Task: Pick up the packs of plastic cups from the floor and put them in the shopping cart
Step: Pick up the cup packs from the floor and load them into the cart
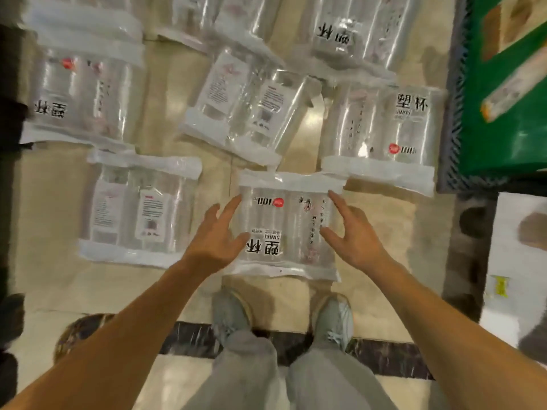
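Several clear packs of plastic cups lie flat on the beige floor. The nearest pack (pixel 288 226) lies just ahead of my shoes, its black lettering upside down to me. My left hand (pixel 217 238) hovers at its left edge with fingers spread, and my right hand (pixel 350 232) at its right edge, also spread. Neither hand grips the pack; whether the fingertips touch it I cannot tell. Other packs lie to the left (pixel 139 208), at the centre (pixel 245 108), to the right (pixel 381 134) and at far left (pixel 80 93). The blue shopping cart (pixel 453 119) stands at the right edge.
A green box (pixel 509 113) sits in the cart at upper right. A white sheet or box (pixel 521 261) lies on the floor at right. More packs (pixel 355 34) lie along the top. My grey shoes (pixel 233 315) stand on a dark floor stripe (pixel 192 338).
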The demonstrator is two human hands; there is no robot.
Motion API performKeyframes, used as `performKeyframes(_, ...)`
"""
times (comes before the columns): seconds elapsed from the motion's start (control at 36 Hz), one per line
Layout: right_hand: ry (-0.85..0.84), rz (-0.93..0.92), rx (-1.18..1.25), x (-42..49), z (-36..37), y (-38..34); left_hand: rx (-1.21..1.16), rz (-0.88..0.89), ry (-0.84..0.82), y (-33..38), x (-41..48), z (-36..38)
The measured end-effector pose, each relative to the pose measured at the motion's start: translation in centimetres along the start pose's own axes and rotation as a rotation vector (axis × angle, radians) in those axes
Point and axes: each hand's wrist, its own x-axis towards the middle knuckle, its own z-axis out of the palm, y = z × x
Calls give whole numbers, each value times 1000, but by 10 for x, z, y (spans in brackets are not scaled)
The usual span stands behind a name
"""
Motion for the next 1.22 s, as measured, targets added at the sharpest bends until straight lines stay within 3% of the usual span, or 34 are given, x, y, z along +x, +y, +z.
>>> performKeyframes(0.08,-32,27,4,33,34,37,-25,-22,-29,-34,38,41)
performKeyframes(0.17,-50,-37,28,48,59,57,-62,68,-59,-59,62,71)
performKeyframes(0.25,-3,-49,63,49,66,63,-110,115,10,-65,65,85)
performKeyframes(0.44,7,-105,21,-2,15,11,-178,96,65,-26,6,22)
performKeyframes(0.58,45,-185,26,-61,-76,-101,-162,133,113,47,-75,-93)
performKeyframes(0.94,279,-557,-78,-260,-383,-504,-138,333,476,258,-330,-494)
performKeyframes(1.22,314,-790,-97,-401,-453,-680,-201,361,666,302,-529,-634)
